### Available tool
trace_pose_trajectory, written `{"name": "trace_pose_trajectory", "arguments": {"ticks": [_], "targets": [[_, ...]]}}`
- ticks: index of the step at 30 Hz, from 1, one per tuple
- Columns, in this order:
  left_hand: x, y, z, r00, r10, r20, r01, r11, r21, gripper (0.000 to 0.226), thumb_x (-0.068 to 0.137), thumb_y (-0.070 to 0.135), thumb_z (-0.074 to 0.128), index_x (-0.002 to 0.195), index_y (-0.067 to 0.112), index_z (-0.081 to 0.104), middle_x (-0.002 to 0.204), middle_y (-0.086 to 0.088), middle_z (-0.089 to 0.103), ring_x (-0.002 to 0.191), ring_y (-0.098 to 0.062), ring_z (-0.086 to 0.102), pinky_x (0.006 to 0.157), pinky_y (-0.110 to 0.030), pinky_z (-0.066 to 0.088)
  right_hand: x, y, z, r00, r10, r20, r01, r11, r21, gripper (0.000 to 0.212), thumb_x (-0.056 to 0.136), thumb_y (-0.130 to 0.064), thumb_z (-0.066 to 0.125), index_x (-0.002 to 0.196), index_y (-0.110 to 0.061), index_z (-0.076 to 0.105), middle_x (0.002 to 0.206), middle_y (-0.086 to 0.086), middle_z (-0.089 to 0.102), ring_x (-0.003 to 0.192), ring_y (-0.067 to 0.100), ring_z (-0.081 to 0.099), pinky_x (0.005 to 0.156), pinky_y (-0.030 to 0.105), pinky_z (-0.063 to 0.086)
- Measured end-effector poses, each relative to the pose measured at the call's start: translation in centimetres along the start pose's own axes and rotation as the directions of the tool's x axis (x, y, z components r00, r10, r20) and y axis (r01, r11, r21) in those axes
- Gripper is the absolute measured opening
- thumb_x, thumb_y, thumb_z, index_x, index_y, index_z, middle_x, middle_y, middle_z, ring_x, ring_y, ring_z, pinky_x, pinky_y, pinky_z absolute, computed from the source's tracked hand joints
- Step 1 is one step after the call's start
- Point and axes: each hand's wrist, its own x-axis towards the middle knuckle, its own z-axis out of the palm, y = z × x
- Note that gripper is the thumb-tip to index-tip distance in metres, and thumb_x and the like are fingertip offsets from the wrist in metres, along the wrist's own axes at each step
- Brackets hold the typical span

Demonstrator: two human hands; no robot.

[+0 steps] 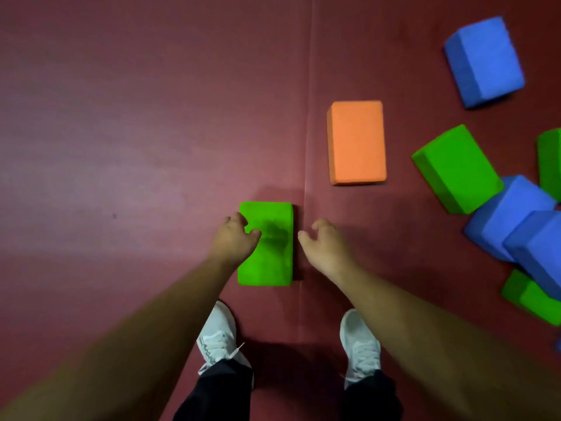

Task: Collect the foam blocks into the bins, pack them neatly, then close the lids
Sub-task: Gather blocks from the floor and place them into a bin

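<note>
A green foam block point(273, 259) lies flat on the dark red mat just ahead of my feet. My left hand point(233, 240) hovers over its left edge with loosely curved fingers and casts a shadow on the block's top. My right hand point(326, 247) is a little to the right of the block, fingers relaxed, apart from it. Neither hand holds anything. An orange foam block point(356, 142) lies flat farther ahead to the right. No bin is in view.
At the right lie a blue block point(485, 60), a green block point(457, 168), and a heap of blue blocks point(522, 220) and green blocks point(534, 299). A seam point(306, 132) runs down the mat. My white shoes point(217, 337) stand below the block.
</note>
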Motion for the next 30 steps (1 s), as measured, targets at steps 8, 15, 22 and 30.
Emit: {"name": "trace_pose_trajectory", "arguments": {"ticks": [8, 15, 22, 30], "targets": [[12.2, -9.2, 9.8, 0.952, -0.179, 0.25, 0.258, 0.906, -0.335, 0.044, 0.079, 0.019, 0.08, 0.118, 0.003, 0.066, 0.118, -0.01, 0.067, 0.1, -0.02, 0.063, 0.071, -0.023, 0.058, 12.0, 4.2, 11.3, 0.97, 0.164, 0.178, -0.22, 0.901, 0.373, 0.053, 0.097, -0.05, 0.05, 0.118, -0.003, 0.061, 0.119, 0.013, 0.065, 0.113, 0.029, 0.061, 0.088, 0.03, 0.044], [9.7, -7.3, 4.5, 0.99, -0.085, 0.115, 0.133, 0.843, -0.521, 0.081, 0.059, 0.053, 0.087, 0.119, 0.016, 0.047, 0.114, -0.004, 0.064, 0.102, -0.017, 0.065, 0.085, -0.036, 0.057, 9.8, 1.0, 7.9, 0.946, 0.196, 0.259, -0.324, 0.623, 0.712, 0.062, 0.09, -0.07, 0.04, 0.13, -0.026, 0.06, 0.125, 0.0, 0.067, 0.114, 0.021, 0.063, 0.1, 0.045, 0.047], [7.2, 3.0, -2.3, 0.988, 0.035, -0.153, -0.101, 0.886, -0.452, 0.058, 0.075, 0.027, 0.085, 0.109, 0.013, 0.04, 0.093, 0.006, 0.059, 0.08, -0.001, 0.058, 0.06, -0.015, 0.048, 12.0, -1.1, -3.0, 0.988, 0.142, -0.06, -0.086, 0.835, 0.544, 0.043, 0.091, -0.05, 0.06, 0.109, -0.011, 0.064, 0.111, 0.01, 0.068, 0.109, 0.029, 0.064, 0.093, 0.036, 0.049], [13.2, 10.2, 0.7, 0.923, -0.035, -0.384, -0.125, 0.915, -0.383, 0.066, 0.068, 0.049, 0.083, 0.104, 0.016, 0.038, 0.108, -0.01, 0.06, 0.1, -0.029, 0.06, 0.086, -0.05, 0.051, 25.0, 2.3, -12.8, 0.921, 0.194, -0.339, -0.167, 0.98, 0.107, 0.066, 0.083, -0.034, 0.073, 0.131, 0.002, 0.045, 0.131, 0.023, 0.054, 0.127, 0.037, 0.047, 0.099, 0.036, 0.041]]}}
